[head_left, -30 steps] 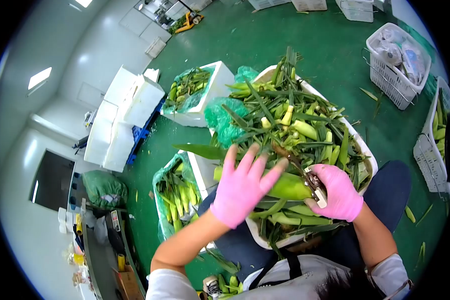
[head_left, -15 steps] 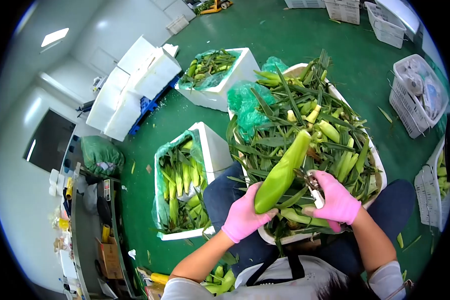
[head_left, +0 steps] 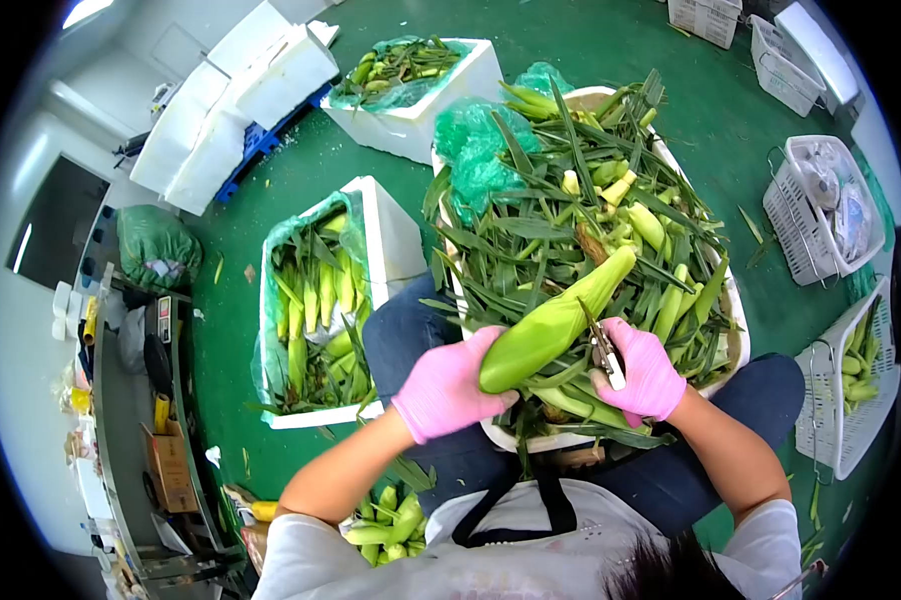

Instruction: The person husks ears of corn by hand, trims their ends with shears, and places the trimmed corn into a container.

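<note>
My left hand (head_left: pixel 453 390), in a pink glove, is closed around the thick end of a green ear of corn (head_left: pixel 561 320). The ear slants up and to the right, still in its husk. In my right hand (head_left: pixel 643 372), also gloved in pink, is a pair of pruning shears (head_left: pixel 605 352) with white handles. The blades point up beside the ear's right side; whether they touch it I cannot tell. Beneath both hands stands a large white tub (head_left: pixel 741 345), heaped with husk leaves (head_left: pixel 541 235) and cut stalk ends.
Foam boxes of corn stand at left (head_left: pixel 396 240) and farther back (head_left: pixel 416 135). Loose ears (head_left: pixel 391 525) lie by my left leg. White baskets (head_left: pixel 821 215) line the right side. A shelf (head_left: pixel 131 420) runs along the left wall.
My view has shifted, so the surroundings sit differently in frame. The corn ear is tilted flatter to the right, with both hands keeping their holds.
</note>
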Demonstrator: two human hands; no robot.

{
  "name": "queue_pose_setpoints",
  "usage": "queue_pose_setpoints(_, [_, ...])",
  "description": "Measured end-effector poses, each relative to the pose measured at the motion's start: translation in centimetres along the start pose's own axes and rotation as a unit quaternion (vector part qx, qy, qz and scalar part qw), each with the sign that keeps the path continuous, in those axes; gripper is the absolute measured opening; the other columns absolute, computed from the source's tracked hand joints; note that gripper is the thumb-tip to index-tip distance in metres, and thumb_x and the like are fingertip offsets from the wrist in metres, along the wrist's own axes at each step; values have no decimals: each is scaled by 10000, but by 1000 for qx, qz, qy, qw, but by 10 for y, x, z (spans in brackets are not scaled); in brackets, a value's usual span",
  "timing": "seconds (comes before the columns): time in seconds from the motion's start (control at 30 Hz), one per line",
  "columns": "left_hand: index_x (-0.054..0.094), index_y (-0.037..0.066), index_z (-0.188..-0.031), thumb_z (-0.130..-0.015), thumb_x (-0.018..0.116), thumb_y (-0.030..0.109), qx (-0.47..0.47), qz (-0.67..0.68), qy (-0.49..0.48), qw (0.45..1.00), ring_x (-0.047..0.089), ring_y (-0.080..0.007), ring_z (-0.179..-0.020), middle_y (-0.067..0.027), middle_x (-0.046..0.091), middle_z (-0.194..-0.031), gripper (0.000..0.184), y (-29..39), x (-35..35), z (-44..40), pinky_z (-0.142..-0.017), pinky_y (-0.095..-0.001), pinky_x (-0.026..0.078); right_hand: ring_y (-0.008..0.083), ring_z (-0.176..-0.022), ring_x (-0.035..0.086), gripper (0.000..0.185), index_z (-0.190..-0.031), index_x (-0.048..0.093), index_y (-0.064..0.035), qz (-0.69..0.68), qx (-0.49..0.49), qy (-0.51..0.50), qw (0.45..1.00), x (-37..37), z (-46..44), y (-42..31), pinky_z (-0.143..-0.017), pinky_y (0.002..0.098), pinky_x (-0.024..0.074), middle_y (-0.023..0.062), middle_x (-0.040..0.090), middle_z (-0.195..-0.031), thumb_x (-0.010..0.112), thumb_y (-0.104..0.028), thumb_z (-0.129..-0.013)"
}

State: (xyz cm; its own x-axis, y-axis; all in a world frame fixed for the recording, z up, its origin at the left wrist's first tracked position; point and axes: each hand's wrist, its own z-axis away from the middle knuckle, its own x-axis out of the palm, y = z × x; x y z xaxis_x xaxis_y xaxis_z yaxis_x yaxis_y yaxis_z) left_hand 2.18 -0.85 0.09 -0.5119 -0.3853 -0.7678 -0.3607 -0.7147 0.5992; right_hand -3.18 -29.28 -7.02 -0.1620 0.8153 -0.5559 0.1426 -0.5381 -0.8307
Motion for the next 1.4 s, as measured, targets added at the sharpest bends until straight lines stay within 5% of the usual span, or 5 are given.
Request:
queue_pose_setpoints(0.37, [126,-44,-1628,-729,899,211,167,431,-62,884,359,-237,-1453,-123,345,-1608,1212,-30,26,-29,-1227,-366,265,214,-756,687,455,-1190,565,5,-538,56,-166,824,-20,9,-23,-590,321,574,115,660,-833,741,-142,-797])
queue_pose_setpoints(0.5, [204,149,-1621,-770,847,524,125,738,25,662,647,-226,-1092,-100,554,-1351,1130,11,57,-19,-804,-365,572,247,-791,666,501,-1186,563,19,-690,19,-64,721,-11,7,-22,-643,390,594,120,622,-866,749,-226,-790])
queue_pose_setpoints(0.97, [590,176,-1271,-807,688,765,98,812,294,494,620,-247,-1036,-69,668,-1086,757,-85,15,128,-1030,-477,487,406,-1106,645,626,-1284,559,-1,262,180,103,942,-87,-29,44,-956,452,523,216,667,-1195,789,-164,-725])
queue_pose_setpoints(1.23, [560,114,-1312,-983,652,339,-465,405,485,619,660,-259,-835,-87,678,-1051,409,-161,178,431,-780,-365,557,451,-871,657,479,-1059,633,-15,364,108,-65,923,-128,32,-10,-798,480,545,225,675,-893,796,-167,-634])
queue_pose_setpoints(1.4, [533,65,-1325,-780,795,309,-799,19,142,584,642,-404,-1156,-219,644,-1269,651,-109,311,531,-961,-472,531,416,-839,704,548,-1034,675,-13,272,118,-307,904,-61,18,-67,-791,458,562,234,706,-863,820,-414,-689])
